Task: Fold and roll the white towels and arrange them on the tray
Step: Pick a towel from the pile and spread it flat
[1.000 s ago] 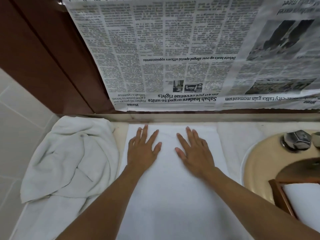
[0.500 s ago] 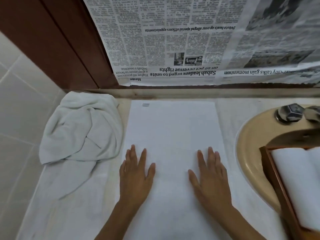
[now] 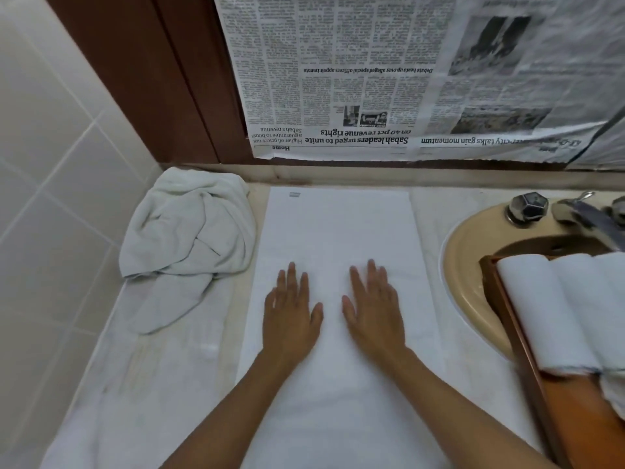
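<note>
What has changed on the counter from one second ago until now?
The left hand and right hand slid along the flat towel from its far end toward the person, palms flat, gripping nothing. The crumpled towel and the rolled towels on the tray stayed put.

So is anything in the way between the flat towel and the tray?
Nothing visible is. The left hand and right hand lie flat on the flat towel. The tray sits right of it over the sink; only counter lies between. Rolled towels fill its far end; its near end is bare.

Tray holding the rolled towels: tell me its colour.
The tray is reddish-brown wood, clearest in the head view.
</note>
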The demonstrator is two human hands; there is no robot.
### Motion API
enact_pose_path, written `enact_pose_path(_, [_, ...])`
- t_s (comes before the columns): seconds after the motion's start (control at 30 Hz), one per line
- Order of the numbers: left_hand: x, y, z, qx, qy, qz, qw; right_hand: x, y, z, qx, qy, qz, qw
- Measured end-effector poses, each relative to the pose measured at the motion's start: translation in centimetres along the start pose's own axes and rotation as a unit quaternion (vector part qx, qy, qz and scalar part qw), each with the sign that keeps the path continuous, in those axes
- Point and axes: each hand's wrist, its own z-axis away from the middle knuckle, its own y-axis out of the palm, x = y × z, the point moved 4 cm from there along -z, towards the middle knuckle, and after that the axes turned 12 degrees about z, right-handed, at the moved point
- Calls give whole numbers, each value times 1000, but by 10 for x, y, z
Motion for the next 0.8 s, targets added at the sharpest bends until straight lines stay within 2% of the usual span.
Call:
enact_pose_path(0.07, [-6,3,-29,24,26,-25,999,10,5,-17,19,-64,24,997])
enact_pose_path(0.1, [-2,4,-40,26,21,-34,999,4,5,-23,25,-60,40,997])
enact_pose_path(0.2, [30,0,-51,-14,-24,-28,999,-39,7,-29,12,14,79,997])
enact_pose_path(0.3, [64,-10,-39,-68,-76,-2,995,-80,3,-21,25,85,72,993])
enact_pose_path(0.4, [66,-12,-10,-55,-111,13,992,-76,-4,6,19,145,23,989])
enact_pose_path(0.5, [42,-3,38,-19,-60,39,997,-34,0,61,-5,87,-1,996])
enact_pose_path(0.57, [39,10,77,4,-22,35,999,-21,13,103,14,55,2,998])
enact_pose_path(0.7, [64,13,119,-2,-50,8,999,-42,31,135,24,58,9,998])
enact_pose_path(0.8, [68,-4,122,-16,-80,83,993,-51,15,136,-12,82,-117,990])
